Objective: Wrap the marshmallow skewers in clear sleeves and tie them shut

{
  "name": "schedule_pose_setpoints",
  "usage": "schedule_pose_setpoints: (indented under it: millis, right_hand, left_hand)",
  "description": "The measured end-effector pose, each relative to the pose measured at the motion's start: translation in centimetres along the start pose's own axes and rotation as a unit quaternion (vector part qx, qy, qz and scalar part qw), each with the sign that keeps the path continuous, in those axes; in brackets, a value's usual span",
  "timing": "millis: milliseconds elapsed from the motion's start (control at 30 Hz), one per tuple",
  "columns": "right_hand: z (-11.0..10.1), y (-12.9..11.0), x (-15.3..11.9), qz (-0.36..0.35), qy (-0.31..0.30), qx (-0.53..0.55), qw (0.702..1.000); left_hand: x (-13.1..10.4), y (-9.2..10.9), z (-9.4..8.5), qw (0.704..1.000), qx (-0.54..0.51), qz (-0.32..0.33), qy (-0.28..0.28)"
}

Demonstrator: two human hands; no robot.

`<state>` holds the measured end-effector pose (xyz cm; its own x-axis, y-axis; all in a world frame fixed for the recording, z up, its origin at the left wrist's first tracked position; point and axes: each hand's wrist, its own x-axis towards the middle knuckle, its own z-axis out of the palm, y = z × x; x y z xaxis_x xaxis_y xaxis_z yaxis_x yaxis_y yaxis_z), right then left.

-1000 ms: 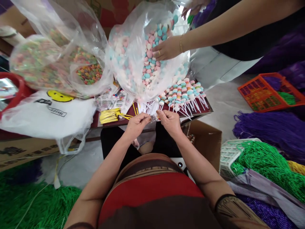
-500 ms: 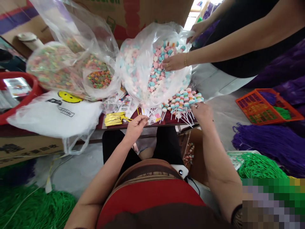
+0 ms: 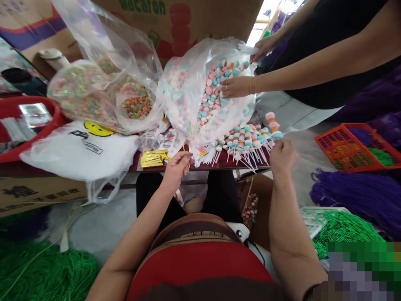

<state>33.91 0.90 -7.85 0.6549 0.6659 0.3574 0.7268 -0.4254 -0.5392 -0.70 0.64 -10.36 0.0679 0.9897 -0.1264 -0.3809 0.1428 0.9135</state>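
Note:
My right hand (image 3: 283,158) is closed round the lower end of a marshmallow skewer (image 3: 273,125), held upright with its pink, orange and blue pieces above my fist. Just left of it, a pile of similar skewers (image 3: 247,138) lies on the table with white sticks toward me. My left hand (image 3: 177,168) is pinched shut near the table edge; what sits between its fingertips is too small to make out. Close to it are a bundle of gold twist ties (image 3: 153,158) and a small printed card (image 3: 200,151).
A co-worker's hand (image 3: 237,87) reaches into a big clear bag of marshmallow candies (image 3: 184,92). Left stand a bag of ring candies (image 3: 81,92), a white plastic bag (image 3: 75,154) and a red basin (image 3: 56,115). An orange crate (image 3: 332,156) is at right.
My right hand has moved right and lifted a marshmallow skewer up from the pile. My left hand stays pinched in nearly the same place. The view has shifted slightly.

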Motion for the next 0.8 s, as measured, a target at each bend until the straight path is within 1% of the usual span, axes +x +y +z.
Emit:
schedule_pose_setpoints:
  millis: [33,100,167,200,267,333,400,533,633,800]
  right_hand:
    - [-0.3,0.1,-0.9,-0.001,0.007,0.045,0.999]
    - [-0.9,-0.2,-3.3,0.011,-0.01,0.169,0.986]
    - [-1.4,-0.9,-6.3,0.038,-0.06,0.315,0.946]
    - [-1.7,-1.4,-7.7,0.032,-0.089,0.364,0.927]
    - [-2.1,-2.4,-10.0,0.007,-0.14,0.407,0.903]
    - [-2.6,-3.4,-11.3,-0.016,-0.173,0.41,0.895]
    - [-3.0,-3.9,-11.5,-0.036,-0.189,0.403,0.895]
    - [-3.6,-4.0,-10.8,-0.097,-0.197,0.377,0.9]
    - [-4.0,-3.7,-10.2,-0.152,-0.196,0.342,0.906]
    - [-4.5,-3.4,-8.9,-0.222,-0.214,0.325,0.894]
  left_hand:
    - [0.1,0.2,0.0,1.0,-0.025,-0.001,-0.002]
    - [0.1,0.6,-0.2,0.998,-0.063,-0.007,-0.01]
    - [0.2,0.8,-0.5,0.996,-0.084,-0.012,-0.018]
    - [0.2,0.8,-0.7,0.996,-0.088,-0.012,-0.023]
    - [0.1,0.8,-1.1,0.995,-0.089,-0.007,-0.033]
    - [0.0,0.8,-1.3,0.996,-0.081,0.002,-0.042]
    - [0.0,0.7,-1.5,0.996,-0.071,0.01,-0.048]
    - [0.0,0.7,-1.7,0.997,-0.035,0.025,-0.062]
    - [0.1,0.7,-2.0,0.996,0.002,0.042,-0.082]
    - [0.5,0.9,-2.6,0.986,0.08,0.081,-0.125]
